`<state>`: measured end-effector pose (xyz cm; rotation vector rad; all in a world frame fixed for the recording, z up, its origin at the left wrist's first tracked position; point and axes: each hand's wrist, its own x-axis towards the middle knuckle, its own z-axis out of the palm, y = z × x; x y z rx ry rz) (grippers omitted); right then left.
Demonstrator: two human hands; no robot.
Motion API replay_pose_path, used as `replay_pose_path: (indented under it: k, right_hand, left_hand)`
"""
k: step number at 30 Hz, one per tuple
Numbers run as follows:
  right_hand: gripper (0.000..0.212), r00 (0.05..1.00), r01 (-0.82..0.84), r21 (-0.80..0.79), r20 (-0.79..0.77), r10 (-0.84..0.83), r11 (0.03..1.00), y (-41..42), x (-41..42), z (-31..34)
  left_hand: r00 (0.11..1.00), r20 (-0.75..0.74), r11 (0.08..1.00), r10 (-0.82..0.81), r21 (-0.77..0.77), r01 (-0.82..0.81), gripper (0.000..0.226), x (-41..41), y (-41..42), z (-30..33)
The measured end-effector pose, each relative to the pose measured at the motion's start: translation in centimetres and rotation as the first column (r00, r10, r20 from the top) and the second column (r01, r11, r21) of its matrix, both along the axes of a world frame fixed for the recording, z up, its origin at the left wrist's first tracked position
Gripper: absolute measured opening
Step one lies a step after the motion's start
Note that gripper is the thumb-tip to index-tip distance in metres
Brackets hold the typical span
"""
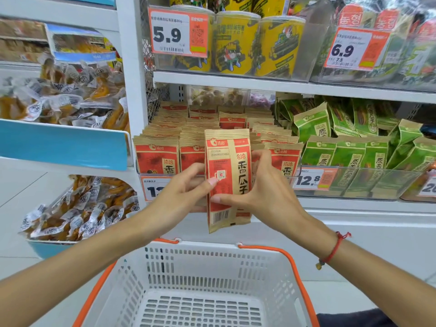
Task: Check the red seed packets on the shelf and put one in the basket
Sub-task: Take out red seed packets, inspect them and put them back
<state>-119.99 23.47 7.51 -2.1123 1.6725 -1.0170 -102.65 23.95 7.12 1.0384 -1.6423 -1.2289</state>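
Shop shelf (236, 77) behind: both hands hold one red seed packet (226, 180) over the basket (266, 263).
Left hand (188, 185) and right hand (266, 187) pinch its edges; light, crinkly, likely pliable, best held by the sides.

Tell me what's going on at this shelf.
A person holds one red seed packet upright in front of the shelf, the left hand pinching its left edge and the right hand gripping its right side. More red packets stand in rows behind. The white basket below holds nothing visible.
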Motion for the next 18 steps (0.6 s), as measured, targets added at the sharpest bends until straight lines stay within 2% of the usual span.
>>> replay_pose_path:
  k: [5, 9, 14, 18]
  right_hand:
    - [0.066, 0.990, 0.054, -0.015, 0.129, -0.051, 0.998, -0.2, -0.6, 0.7]
    - [0.028, 0.964, 0.001, 0.047, 0.264, -0.013, 0.999, -0.8, -1.2, 1.0]
    - [0.032, 0.926, -0.063, 0.102, 0.377, 0.020, 0.993, -1.4, -2.3, 1.2]
    - [0.031, 0.954, -0.036, 0.070, 0.300, 0.013, 0.997, -1.3, -2.2, 0.8]
  left_hand:
    - [1.000, -0.006, 1.000, 0.005, 0.012, -0.005, 0.029, 0.6, -0.2, 0.1]
    - [1.000, 0.023, 0.999, -0.013, 0.048, 0.012, 0.030, 0.9, -0.3, -0.2]
    - [0.998, 0.028, 0.994, -0.059, 0.092, 0.056, 0.031, 0.8, -0.3, -0.5]
    - [0.998, 0.005, 0.992, -0.070, 0.106, 0.069, 0.030, 0.8, -0.4, -0.7]
